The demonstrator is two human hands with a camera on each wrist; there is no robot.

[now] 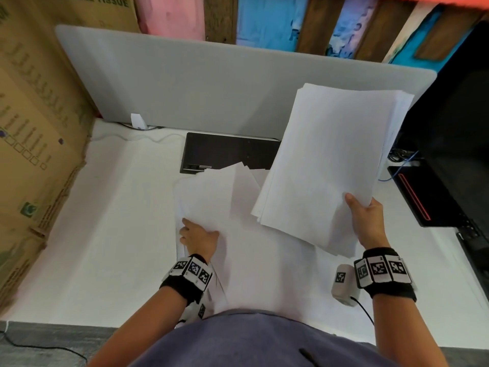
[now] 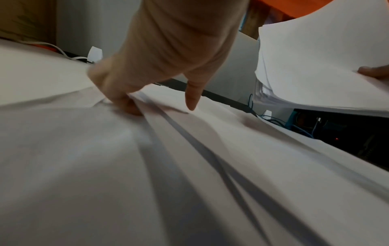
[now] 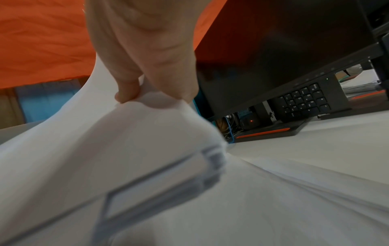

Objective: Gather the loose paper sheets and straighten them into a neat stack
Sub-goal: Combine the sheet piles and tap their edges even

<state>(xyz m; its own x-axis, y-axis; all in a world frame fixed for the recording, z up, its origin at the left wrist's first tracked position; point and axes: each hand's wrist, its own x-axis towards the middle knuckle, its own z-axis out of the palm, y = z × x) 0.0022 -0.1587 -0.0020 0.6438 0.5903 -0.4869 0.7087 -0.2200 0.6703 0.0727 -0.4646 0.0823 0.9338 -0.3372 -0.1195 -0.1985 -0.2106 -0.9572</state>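
My right hand point(image 1: 367, 221) point(image 3: 155, 94) grips a thick stack of white sheets point(image 1: 330, 160) point(image 3: 105, 149) by its near right corner, thumb on top. The stack is lifted off the white table point(image 1: 105, 234) and tilts up toward the back. Its edges are slightly uneven; the stack point(image 2: 315, 66) also shows at the upper right of the left wrist view. Several loose white sheets point(image 1: 219, 192) point(image 2: 189, 166) lie fanned on the table, left of it. My left hand point(image 1: 198, 237) point(image 2: 160, 103) is at their left edge, fingers curled under the edge and thumb pressed on top.
A flat black device point(image 1: 227, 152) lies behind the loose sheets. A black monitor point(image 1: 455, 115) and its red-striped base point(image 1: 418, 192) stand at the right, with a keyboard point(image 3: 303, 101) beyond. A grey divider point(image 1: 211, 83) closes the back, a cardboard box point(image 1: 34, 128) the left.
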